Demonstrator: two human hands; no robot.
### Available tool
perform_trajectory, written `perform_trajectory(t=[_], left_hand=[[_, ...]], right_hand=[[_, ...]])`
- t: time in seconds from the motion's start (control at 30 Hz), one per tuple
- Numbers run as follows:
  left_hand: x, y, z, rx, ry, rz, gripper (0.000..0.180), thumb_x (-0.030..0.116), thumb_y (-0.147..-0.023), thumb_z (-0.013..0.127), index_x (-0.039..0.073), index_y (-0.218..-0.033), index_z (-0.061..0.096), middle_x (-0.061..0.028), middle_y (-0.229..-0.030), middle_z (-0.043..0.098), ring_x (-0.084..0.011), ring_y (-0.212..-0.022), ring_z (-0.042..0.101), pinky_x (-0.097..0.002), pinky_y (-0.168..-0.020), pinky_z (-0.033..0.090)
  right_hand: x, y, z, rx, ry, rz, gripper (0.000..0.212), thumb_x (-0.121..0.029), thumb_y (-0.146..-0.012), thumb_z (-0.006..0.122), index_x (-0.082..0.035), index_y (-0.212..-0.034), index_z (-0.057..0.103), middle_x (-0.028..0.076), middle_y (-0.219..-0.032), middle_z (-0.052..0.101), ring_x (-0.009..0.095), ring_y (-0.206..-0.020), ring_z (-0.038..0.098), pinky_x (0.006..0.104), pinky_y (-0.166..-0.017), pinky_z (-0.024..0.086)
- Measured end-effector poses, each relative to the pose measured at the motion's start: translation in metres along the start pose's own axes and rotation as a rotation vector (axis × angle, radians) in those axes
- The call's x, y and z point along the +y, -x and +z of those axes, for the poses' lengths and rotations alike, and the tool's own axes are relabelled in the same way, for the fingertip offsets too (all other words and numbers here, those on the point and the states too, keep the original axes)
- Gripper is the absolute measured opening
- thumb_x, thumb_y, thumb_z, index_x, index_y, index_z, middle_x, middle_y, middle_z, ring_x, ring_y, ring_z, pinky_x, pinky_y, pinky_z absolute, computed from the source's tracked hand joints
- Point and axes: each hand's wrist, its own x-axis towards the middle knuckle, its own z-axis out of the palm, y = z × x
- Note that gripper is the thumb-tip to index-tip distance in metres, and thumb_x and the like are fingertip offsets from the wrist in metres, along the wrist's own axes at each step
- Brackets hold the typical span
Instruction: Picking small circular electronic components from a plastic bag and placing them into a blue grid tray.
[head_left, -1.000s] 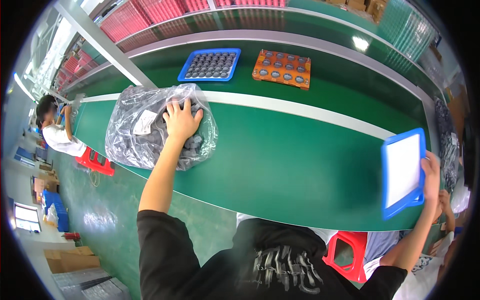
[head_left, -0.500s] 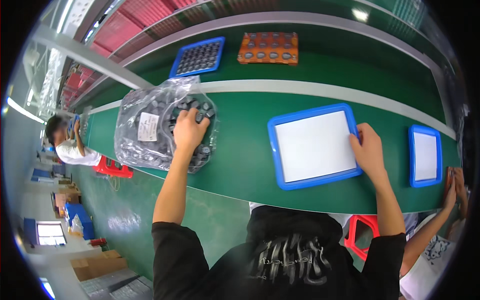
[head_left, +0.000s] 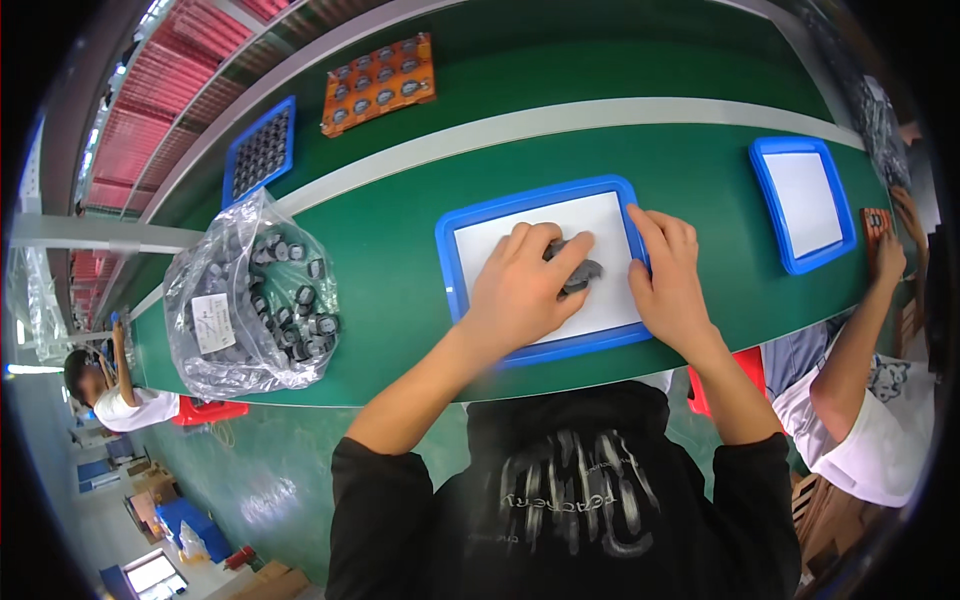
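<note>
the dark grey pieces were over the middle of the blue tray, at the frame's centre, the left hand curled tight on them; the right hand lay at the tray's right rim, thumb and fingers apart. bare green bench opened leftward to the bag and rightward to a second tray; its near edge ran just below the first. both trays were rounded rectangles, rims raised, floors white. the bag, at left, was crinkled clear plastic around chunky dark parts.
</note>
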Motion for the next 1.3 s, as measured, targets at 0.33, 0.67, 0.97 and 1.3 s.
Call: perform_trajectory(t=[0.33, 0.67, 0.97, 1.3], left_hand=[[-0.029, 0.032, -0.029, -0.097, -0.170, -0.007, 0.042, 0.015, -0.077, 0.082, 0.012, -0.118, 0.072, -0.0152, -0.146, 0.051, -0.0397, -0.139, 0.039, -0.0496, -0.112, 0.035], [-0.021, 0.041, -0.033, -0.073, -0.113, -0.080, 0.032, 0.013, -0.076, 0.082, 0.009, -0.107, 0.073, -0.0166, -0.148, 0.049, -0.0428, -0.139, 0.039, -0.0530, -0.111, 0.035], [-0.067, -0.002, -0.029, -0.032, -0.056, 0.144, 0.026, 0.000, -0.078, 0.066, 0.004, -0.103, 0.075, -0.0212, -0.138, 0.055, -0.0408, -0.132, 0.047, -0.0511, -0.109, 0.039], [-0.096, 0.026, -0.019, 0.196, 0.069, 0.102, 0.024, -0.002, -0.078, 0.065, 0.003, -0.101, 0.068, -0.0211, -0.130, 0.059, -0.0380, -0.123, 0.054, -0.0461, -0.103, 0.044]], right_hand=[[-0.022, -0.019, -0.035, -0.053, -0.150, -0.174, 0.045, -0.006, -0.084, 0.071, -0.005, -0.128, 0.062, 0.015, -0.129, 0.055, 0.035, -0.120, 0.051, 0.0430, -0.101, 0.045], [-0.028, -0.073, -0.017, -0.644, 0.090, -0.281, 0.029, -0.011, -0.083, 0.068, -0.007, -0.112, 0.069, 0.012, -0.106, 0.061, 0.031, -0.086, 0.066, 0.0430, -0.077, 0.054], [-0.023, -0.056, -0.014, -0.419, -0.151, -0.207, 0.031, -0.005, -0.082, 0.070, -0.005, -0.113, 0.069, 0.009, -0.100, 0.060, 0.025, -0.078, 0.062, 0.0356, -0.071, 0.053], [-0.059, -0.075, 0.022, -0.456, -0.079, -0.231, 0.030, -0.002, -0.078, 0.075, -0.003, -0.107, 0.071, 0.009, -0.105, 0.062, 0.022, -0.088, 0.063, 0.0320, -0.077, 0.053]])
